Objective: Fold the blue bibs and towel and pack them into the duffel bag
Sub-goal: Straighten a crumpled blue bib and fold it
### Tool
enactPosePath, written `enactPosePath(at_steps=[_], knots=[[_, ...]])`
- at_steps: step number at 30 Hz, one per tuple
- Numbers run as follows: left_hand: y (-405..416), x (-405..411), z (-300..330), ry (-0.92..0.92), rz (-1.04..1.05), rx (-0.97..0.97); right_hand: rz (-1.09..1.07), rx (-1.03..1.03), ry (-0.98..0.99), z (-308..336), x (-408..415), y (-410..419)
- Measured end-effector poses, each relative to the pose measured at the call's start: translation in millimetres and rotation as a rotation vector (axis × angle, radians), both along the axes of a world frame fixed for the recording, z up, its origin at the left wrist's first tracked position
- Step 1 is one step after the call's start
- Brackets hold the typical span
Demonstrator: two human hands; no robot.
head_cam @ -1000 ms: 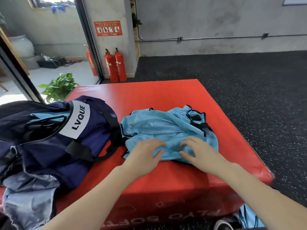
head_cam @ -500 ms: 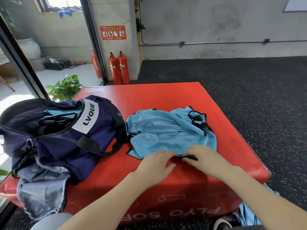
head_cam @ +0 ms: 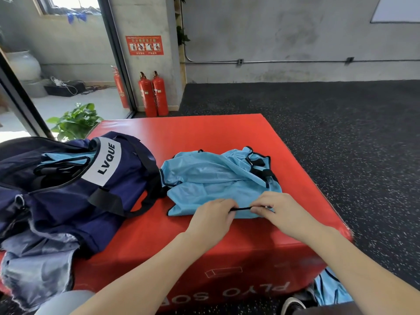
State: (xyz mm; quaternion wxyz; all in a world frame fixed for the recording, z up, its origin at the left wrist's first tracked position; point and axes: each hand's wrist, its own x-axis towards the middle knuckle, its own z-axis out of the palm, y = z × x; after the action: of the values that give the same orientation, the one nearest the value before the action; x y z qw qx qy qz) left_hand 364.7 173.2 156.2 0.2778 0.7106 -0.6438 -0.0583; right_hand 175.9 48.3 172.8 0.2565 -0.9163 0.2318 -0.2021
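A light blue mesh bib [head_cam: 218, 178] with black trim lies crumpled on the red plyo box [head_cam: 204, 133]. My left hand [head_cam: 211, 219] and my right hand [head_cam: 279, 212] pinch its near black-edged hem between them, the trim stretched taut from one hand to the other. The navy duffel bag [head_cam: 68, 189] marked LVQUE stands open on the box's left side, with blue fabric [head_cam: 66, 156] showing inside it. Another blue bib [head_cam: 329, 289] lies on the floor at the box's near right corner.
Grey lining fabric [head_cam: 34, 269] hangs from the bag over the box's near left edge. Dark speckled rubber floor [head_cam: 341, 133] surrounds the box. Red fire extinguishers [head_cam: 153, 94] stand by the back wall, a potted plant [head_cam: 75, 121] at the left. A shoe [head_cam: 293, 305] shows below.
Both hands slid from flat on the bib's middle back to its near edge and took hold of the black-trimmed hem. The camera view shifted slightly.
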Motion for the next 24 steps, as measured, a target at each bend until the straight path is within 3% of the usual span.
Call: enactPosePath(at_steps=[10,24], knots=[[51.0,41.2,6.9,0.001,0.128,0.031,-0.037,0.047,0.078,2.6,-4.3,-1.1],[102.9,72.0,24.8,-0.067,0.346,-0.033,-0.128,-0.076,0.108,1.7,-26.0,-7.2]])
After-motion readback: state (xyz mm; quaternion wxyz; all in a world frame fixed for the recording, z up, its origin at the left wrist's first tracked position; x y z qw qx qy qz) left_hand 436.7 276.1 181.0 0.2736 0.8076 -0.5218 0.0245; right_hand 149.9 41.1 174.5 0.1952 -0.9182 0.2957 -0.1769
